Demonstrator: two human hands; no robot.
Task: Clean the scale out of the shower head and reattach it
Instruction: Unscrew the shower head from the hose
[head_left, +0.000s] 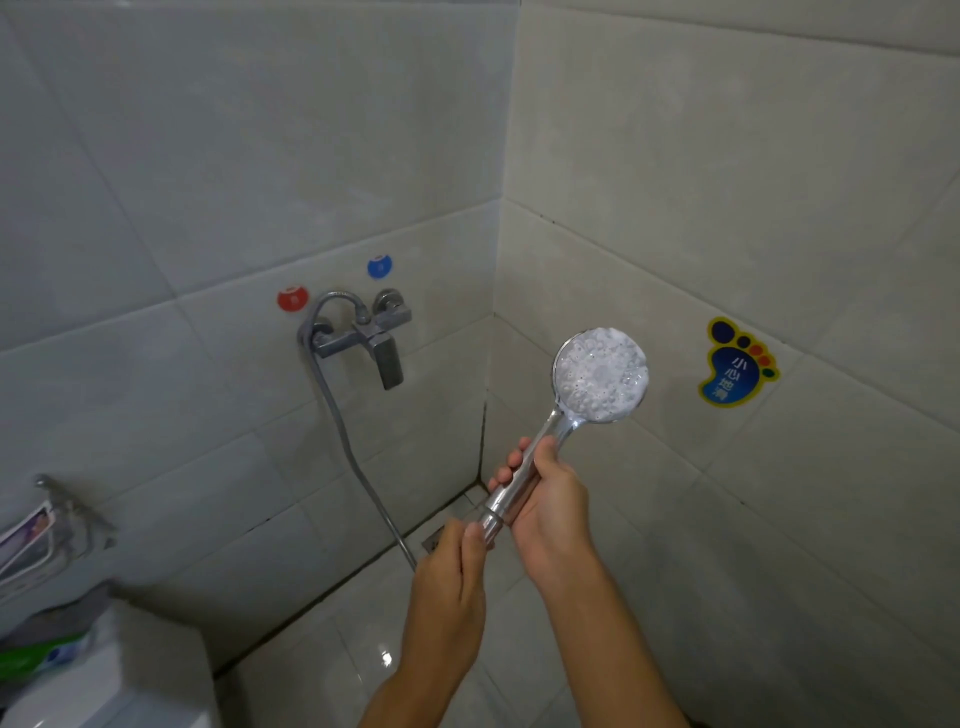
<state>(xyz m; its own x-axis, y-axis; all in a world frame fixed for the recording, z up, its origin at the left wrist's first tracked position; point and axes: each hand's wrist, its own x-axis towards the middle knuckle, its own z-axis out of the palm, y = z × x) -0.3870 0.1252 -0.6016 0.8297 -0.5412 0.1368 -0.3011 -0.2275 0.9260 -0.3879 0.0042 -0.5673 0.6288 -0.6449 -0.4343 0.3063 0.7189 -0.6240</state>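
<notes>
You are gripping the shower head (597, 375) by its chrome handle with your right hand (545, 499), fingers curled round the shaft, so the round face is tilting up and away above that hand, covered in white specks and bubbles. Your left hand (451, 564) is sitting just below and left of the right one, its fingers curled in at the bottom end of the handle, where the hose (337, 426) is meeting it; the joint itself is hiding behind your fingers, so you cannot tell whether it is screwed on or loose. The hose is running up and to the left from your left hand, looping over into the mixer tap (363, 332) on the wall well above and left of both hands, with a red marker (292, 299) and a blue marker (380, 266) sitting just above the tap. The corner of the two tiled walls is standing right behind your hands, and a floor drain (431, 540) is lying just beyond your left fingers. To the right of the shower head a foot-shaped sticker (737, 364) is clinging to the wall, near the face. Far to the left of your left hand a wire rack (47, 530) is jutting out, and a white toilet tank (104, 691) is sitting under it. Glossy floor tile is lying open beneath your forearms.
</notes>
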